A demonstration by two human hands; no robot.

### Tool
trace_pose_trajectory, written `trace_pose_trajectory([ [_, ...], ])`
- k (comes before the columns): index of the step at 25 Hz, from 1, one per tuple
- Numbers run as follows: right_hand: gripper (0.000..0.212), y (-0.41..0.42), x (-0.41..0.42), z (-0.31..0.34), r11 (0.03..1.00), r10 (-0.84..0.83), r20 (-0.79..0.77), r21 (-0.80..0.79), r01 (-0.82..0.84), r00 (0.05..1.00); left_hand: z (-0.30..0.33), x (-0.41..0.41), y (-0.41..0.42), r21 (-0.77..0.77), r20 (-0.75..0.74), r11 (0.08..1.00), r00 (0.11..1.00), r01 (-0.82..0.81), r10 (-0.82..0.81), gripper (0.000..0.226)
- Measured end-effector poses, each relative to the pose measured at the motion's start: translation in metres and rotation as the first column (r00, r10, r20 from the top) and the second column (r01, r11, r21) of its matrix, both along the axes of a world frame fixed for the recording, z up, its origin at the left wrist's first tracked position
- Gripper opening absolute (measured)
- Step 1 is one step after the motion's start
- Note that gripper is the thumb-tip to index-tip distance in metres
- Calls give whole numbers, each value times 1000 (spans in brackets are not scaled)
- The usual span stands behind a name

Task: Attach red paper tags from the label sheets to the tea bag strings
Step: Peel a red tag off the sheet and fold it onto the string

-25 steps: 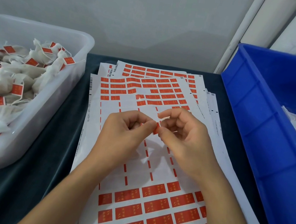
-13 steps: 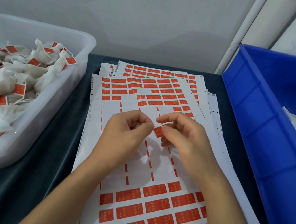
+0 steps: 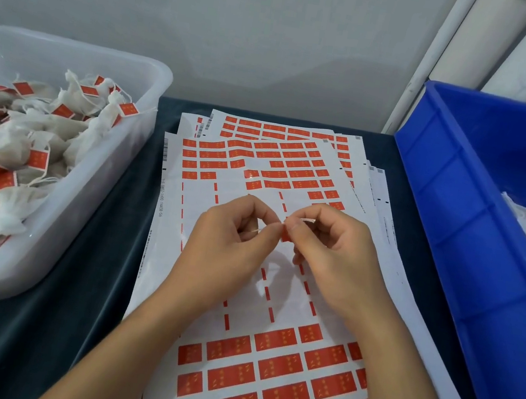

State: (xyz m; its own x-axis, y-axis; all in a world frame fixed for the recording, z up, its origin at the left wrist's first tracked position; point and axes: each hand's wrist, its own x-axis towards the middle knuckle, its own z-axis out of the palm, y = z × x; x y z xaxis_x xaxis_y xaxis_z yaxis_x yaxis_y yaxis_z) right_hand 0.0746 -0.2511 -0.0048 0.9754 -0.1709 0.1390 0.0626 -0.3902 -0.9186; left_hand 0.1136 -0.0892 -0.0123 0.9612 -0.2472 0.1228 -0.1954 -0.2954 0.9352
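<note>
Dark table [image 3: 72, 324] is carrying label sheets [image 3: 203, 224] at centre. Both hands' fingers are pinching a red tag [image 3: 284, 234] around a string [image 3: 306, 220]; any slip is risking a crooked fold sticking wrongly.

Small red tag [image 3: 285, 233] (folded), pinched above label sheets [image 3: 264, 363]
</note>
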Motion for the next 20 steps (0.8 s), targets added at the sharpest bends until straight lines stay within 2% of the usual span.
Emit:
trace_pose_trajectory([
  [6,9,1,-1,1,999,24,25,-30,-23,999,2,0,1,-37,-33,999,999,12,-13,14],
  [11,13,2,-2,3,996,69,-10,58,-68,998,0,-1,-1,-51,-34,999,999,6,-8,18],
  [14,15,2,-2,5,997,82,14,3,-83,996,1,-1,0,-62,-10,997,999,42,-43,21],
  [16,16,2,-2,5,997,76,38,-26,-75,996,1,0,2,-74,3,995,998,67,-67,20],
  [20,11,4,-2,3,1000,-3,62,31,1,998,2,-4,2,-53,27,998,999,35,-34,10],
])
